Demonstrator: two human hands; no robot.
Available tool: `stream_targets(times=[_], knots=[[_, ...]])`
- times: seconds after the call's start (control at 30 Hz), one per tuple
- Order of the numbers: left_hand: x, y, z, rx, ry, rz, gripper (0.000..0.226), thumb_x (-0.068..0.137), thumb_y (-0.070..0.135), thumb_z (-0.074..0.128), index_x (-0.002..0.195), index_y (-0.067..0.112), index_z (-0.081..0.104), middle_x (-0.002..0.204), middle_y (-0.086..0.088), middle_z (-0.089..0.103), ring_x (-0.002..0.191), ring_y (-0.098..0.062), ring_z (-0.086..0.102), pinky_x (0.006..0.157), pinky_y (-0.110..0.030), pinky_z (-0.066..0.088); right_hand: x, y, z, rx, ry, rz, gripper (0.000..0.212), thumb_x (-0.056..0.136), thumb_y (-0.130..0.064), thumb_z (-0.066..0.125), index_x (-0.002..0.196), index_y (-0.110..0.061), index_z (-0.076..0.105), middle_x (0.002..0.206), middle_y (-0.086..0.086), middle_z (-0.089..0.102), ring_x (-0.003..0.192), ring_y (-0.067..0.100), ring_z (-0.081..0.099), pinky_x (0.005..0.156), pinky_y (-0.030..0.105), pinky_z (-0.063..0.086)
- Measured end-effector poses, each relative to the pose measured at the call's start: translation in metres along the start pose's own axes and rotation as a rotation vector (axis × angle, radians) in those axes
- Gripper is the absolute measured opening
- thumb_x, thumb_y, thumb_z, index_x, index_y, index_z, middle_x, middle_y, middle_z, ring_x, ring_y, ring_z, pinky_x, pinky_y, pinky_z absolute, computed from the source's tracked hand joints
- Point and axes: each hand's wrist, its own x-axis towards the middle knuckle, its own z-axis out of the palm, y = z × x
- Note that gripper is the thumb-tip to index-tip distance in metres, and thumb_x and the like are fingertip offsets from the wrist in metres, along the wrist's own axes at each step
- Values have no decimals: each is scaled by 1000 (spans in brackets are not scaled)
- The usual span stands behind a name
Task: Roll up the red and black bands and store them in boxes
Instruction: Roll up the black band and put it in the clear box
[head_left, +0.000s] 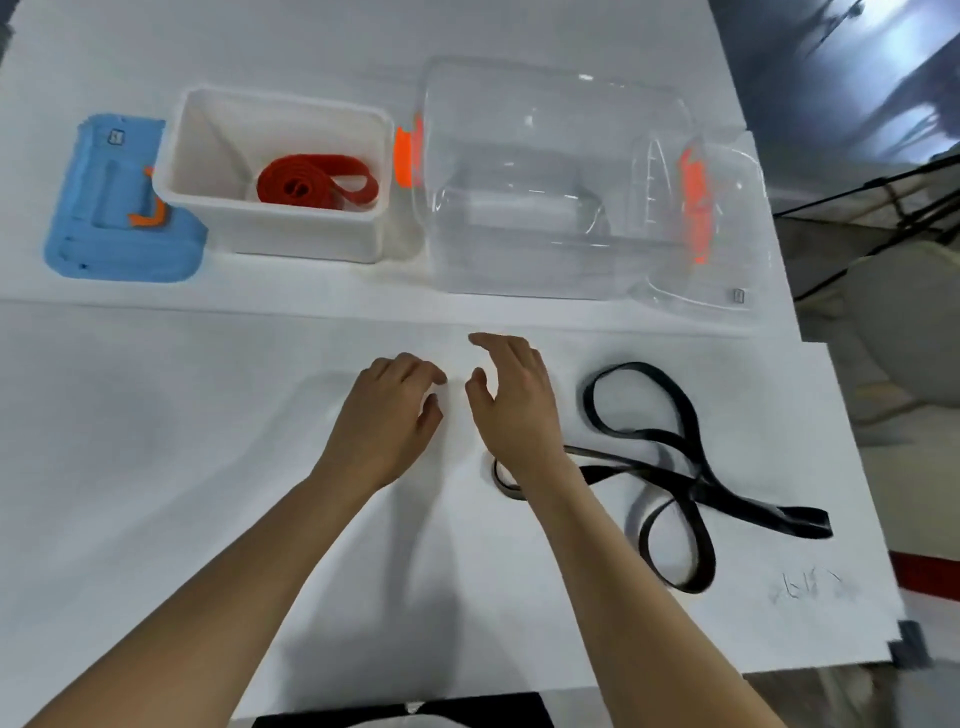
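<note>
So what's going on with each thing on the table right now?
red band: rolled up, lying inside the white box
white box: open, lid off
blue lid: off, lying beside the white box
black band: unrolled, sprawled in loops on the table
clear box: open, nothing inside
clear lid: off, beside the clear box
left hand: holding nothing
right hand: holding nothing

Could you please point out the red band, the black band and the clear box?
red band (317, 183): head view, on its coil.
black band (691, 415): head view, on its far loop's right side.
clear box (530, 283): head view, on its near wall.
</note>
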Motion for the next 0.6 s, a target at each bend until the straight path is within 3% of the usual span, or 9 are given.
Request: stream_targets(times=[0.23,0.33,0.47,0.53,0.6], knots=[[-40,64,81,52,-176,47,25,90,14,61,114,16,68,112,-2,68,98,-29,63,85,-41,51,-68,86,-40,-5,-32,109,40,93,-9,58,132,-16,64,125,1,65,115,25,58,98,41,52],[-45,81,105,93,-223,45,26,88,15,61,114,14,66,124,-5,64,105,-34,61,87,-43,51,-89,116,-49,18,-56,169,39,94,-9,58,132,-18,64,125,-2,64,118,20,56,99,42,51],[-44,85,133,134,-398,-33,54,86,26,70,137,23,54,163,-8,28,142,-34,37,111,-45,38,-106,143,-54,-20,-120,207,37,95,-10,58,132,-17,64,124,-1,65,117,21,54,101,39,49],[-44,81,145,147,-471,-51,59,83,26,75,138,25,53,168,-6,17,145,-33,34,112,-44,38,-110,154,-54,-42,-153,213,37,95,-11,58,131,-17,64,120,0,65,114,22,55,100,40,49],[-46,77,155,134,-447,-68,50,82,17,75,129,22,61,167,-4,20,136,-33,43,101,-41,48,-113,164,-54,-71,-186,220,39,93,-13,61,132,-17,63,119,1,64,113,24,56,100,42,50]])
